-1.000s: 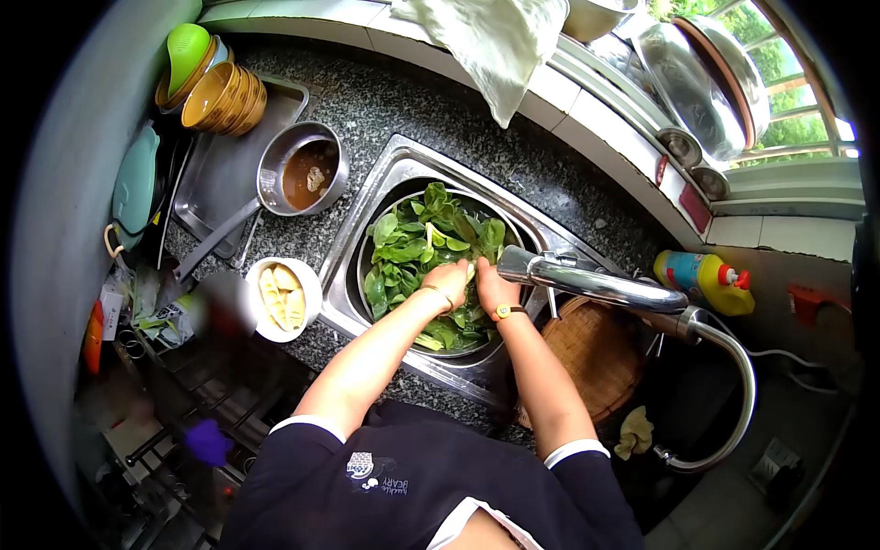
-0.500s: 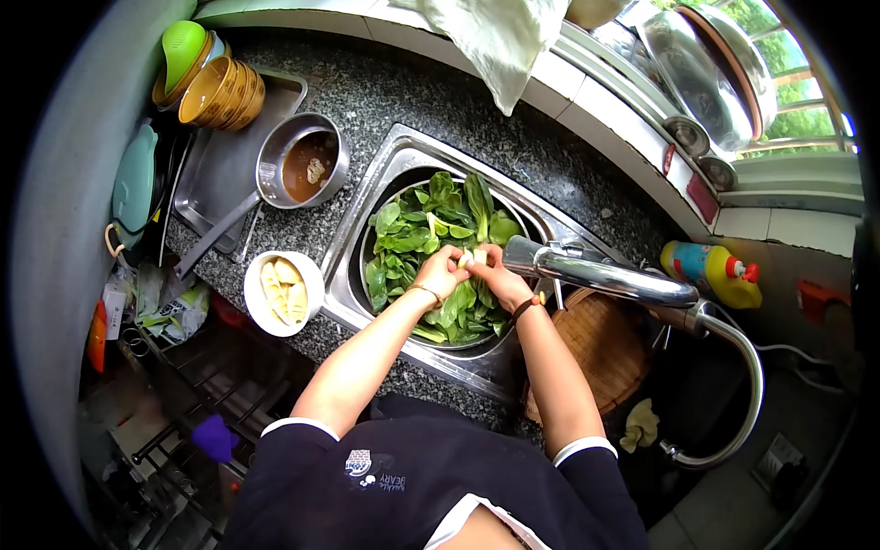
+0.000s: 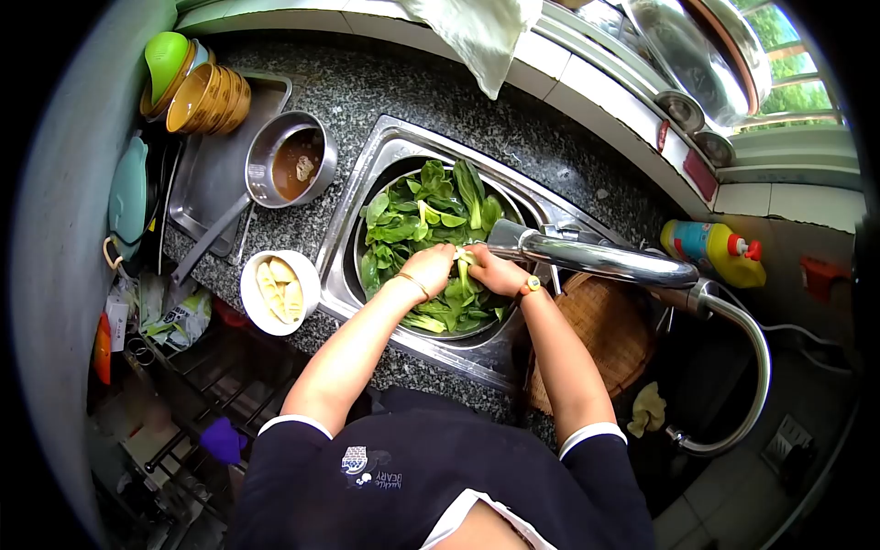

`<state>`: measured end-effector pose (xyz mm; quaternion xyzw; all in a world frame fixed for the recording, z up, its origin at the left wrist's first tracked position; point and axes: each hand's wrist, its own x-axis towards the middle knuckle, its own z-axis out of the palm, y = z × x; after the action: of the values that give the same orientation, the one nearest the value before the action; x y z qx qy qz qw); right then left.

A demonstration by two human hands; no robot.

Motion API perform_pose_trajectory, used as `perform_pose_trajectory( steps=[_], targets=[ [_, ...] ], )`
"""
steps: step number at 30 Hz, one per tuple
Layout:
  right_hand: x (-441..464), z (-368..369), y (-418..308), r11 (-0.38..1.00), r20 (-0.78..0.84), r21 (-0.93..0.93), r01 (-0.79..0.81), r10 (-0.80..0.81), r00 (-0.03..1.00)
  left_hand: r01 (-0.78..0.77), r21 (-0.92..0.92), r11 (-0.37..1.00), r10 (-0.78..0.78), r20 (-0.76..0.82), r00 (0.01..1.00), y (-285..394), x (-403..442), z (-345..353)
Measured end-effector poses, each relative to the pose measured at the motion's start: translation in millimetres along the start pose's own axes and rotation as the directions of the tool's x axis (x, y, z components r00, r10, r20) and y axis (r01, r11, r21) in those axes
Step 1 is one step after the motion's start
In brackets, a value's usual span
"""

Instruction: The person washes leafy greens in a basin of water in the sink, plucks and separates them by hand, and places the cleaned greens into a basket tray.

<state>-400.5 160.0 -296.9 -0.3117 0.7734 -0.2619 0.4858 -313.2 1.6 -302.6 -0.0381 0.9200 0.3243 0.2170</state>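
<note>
At upper left, brown bowls (image 3: 213, 99) are stacked near a saucepan (image 3: 262, 165); at top, a white cloth (image 3: 481, 35) is draped; at right, a yellow bottle (image 3: 704, 246) is seen.

Nearer the wearer than the grip of the left hand (image 3: 428, 270) and right hand (image 3: 498, 272), the chest print (image 3: 371, 469) on the dark T-shirt (image 3: 440, 458) reads "BEARY", inverted in this view, beside a smaller word that looks like "huckle". Right of the grip, the yellow bottle (image 3: 733, 266) carries a blue label (image 3: 691, 240), its lettering too small to read. Left of the grip, the plastic packet (image 3: 185, 316) bears illegible print.
</note>
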Motion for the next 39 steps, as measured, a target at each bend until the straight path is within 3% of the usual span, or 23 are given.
perform_pose_trajectory(
  steps=[1, 3, 7, 9, 11, 12, 13, 14, 16, 17, 19, 20, 23, 24, 25, 27, 29, 31, 33, 35, 37, 38, 39],
  targets=[
    [5.2, 2.3, 6.7, 1.0, -0.001, 0.001, 0.0, 0.0, 1.0, -0.001, 0.001, 1.0, 0.001, 0.001, 1.0, 2.6, 1.3, 4.2],
    [13.5, 3.4, 7.3, 0.98, 0.027, -0.188, 0.07, -0.066, 0.997, 0.089, 0.267, 0.96, -0.087, -0.018, 0.996, 12.9, 3.9, 11.3],
    [22.6, 11.3, 15.3, 0.928, 0.001, -0.359, 0.097, -0.104, 0.995, 0.001, 0.443, 0.897, 0.031, -0.065, 0.997, 10.4, 6.7, 15.3],
    [18.3, 12.6, 0.2, 0.937, -0.035, -0.346, 0.055, -0.071, 0.997, 0.014, 0.43, 0.903, 0.031, -0.097, 0.995, 1.9, 16.4, 25.8],
    [20.8, 28.3, -4.4, 0.992, -0.422, -0.106, -0.075, 0.023, 0.907, 0.113, 0.432, 0.895, -0.079, -0.098, 0.992, -1.6, 27.4, 36.5],
    [25.6, 31.4, -5.7, 0.992, -0.439, -0.062, -0.112, 0.074, 0.895, 0.141, 0.439, 0.887, -0.114, -0.087, 0.99, -2.1, 31.1, 39.0],
    [25.9, 27.0, -0.6, 0.992, -0.438, -0.065, -0.111, 0.071, 0.896, 0.143, 0.438, 0.888, -0.116, -0.089, 0.989, -4.4, 32.5, 40.9],
    [17.1, 9.6, -8.3, 0.979, -0.256, -0.198, -0.047, -0.005, 0.967, 0.124, 0.402, 0.907, -0.109, -0.061, 0.992, -2.0, 31.8, 37.5],
    [12.8, 11.1, 9.7, 0.984, -0.262, -0.152, 0.094, -0.132, 0.956, 0.049, 0.363, 0.93, -0.062, 0.025, 0.998, 0.7, 25.5, 29.9],
    [13.6, 11.9, 6.8, 0.995, -0.381, -0.081, 0.052, -0.08, 0.921, 0.05, 0.365, 0.93, -0.063, 0.023, 0.998, -5.6, 24.4, 32.5],
    [14.5, 19.5, 4.5, 0.994, -0.305, -0.099, -0.052, 0.02, 0.952, -0.185, 0.353, 0.917, 0.136, 0.158, 0.978, -21.0, 23.9, 42.7],
    [16.5, 18.4, 0.6, 0.992, -0.181, -0.078, -0.096, 0.081, 0.98, -0.301, 0.407, 0.862, 0.131, 0.395, 0.909, 0.9, 16.9, 10.7],
    [18.0, 22.1, 6.9, 0.999, -0.253, -0.023, -0.049, 0.042, 0.967, -0.136, 0.431, 0.892, 0.015, 0.274, 0.962, 0.1, 20.2, 12.8],
    [16.6, 20.2, 2.8, 0.994, -0.285, -0.004, -0.105, 0.1, 0.953, 0.023, 0.303, 0.953, -0.106, 0.261, 0.96, 7.7, 18.7, 2.8],
    [16.5, 26.8, 6.3, 0.999, -0.419, -0.002, -0.037, 0.032, 0.907, 0.026, 0.303, 0.952, -0.109, 0.258, 0.96, 8.6, 16.4, 5.4],
    [17.9, 35.7, 3.6, 0.998, -0.605, -0.064, 0.012, -0.048, 0.795, 0.192, -0.188, 0.963, -0.232, -0.222, 0.947, 13.9, 8.0, 7.6],
    [10.1, 38.9, -8.6, 0.996, -0.593, 0.076, -0.037, 0.075, 0.801, 0.271, -0.309, 0.911, -0.323, -0.132, 0.937, 17.3, 2.8, 14.7],
    [13.4, 47.7, 2.1, 0.998, -0.621, -0.06, -0.023, -0.019, 0.783, 0.261, -0.431, 0.864, -0.333, -0.099, 0.938, 17.9, -1.1, 20.7],
    [11.9, 50.1, 9.9, 0.998, -0.533, 0.069, 0.009, 0.03, 0.846, 0.213, -0.573, 0.792, -0.283, -0.035, 0.958, 4.4, -0.3, 23.1],
    [10.9, 45.4, 11.6, 0.976, -0.505, 0.132, 0.173, -0.084, 0.859, 0.162, -0.621, 0.767, -0.186, 0.027, 0.982, -6.2, -3.1, 19.0],
    [5.8, 33.4, 8.3, 0.902, -0.179, 0.431, -0.017, 0.105, 0.978, 0.137, -0.447, 0.884, -0.132, 0.043, 0.99, -7.6, -6.0, 11.8],
    [8.8, 32.9, 13.9, 0.915, -0.163, 0.403, -0.01, 0.083, 0.983, 0.169, -0.412, 0.895, -0.175, 0.025, 0.984, -4.2, -8.5, 10.7],
    [12.6, 35.5, 17.7, 0.99, -0.323, 0.118, 0.076, -0.034, 0.946, 0.201, -0.376, 0.905, -0.214, 0.007, 0.977, -0.1, -10.5, 9.9]
  ],
)
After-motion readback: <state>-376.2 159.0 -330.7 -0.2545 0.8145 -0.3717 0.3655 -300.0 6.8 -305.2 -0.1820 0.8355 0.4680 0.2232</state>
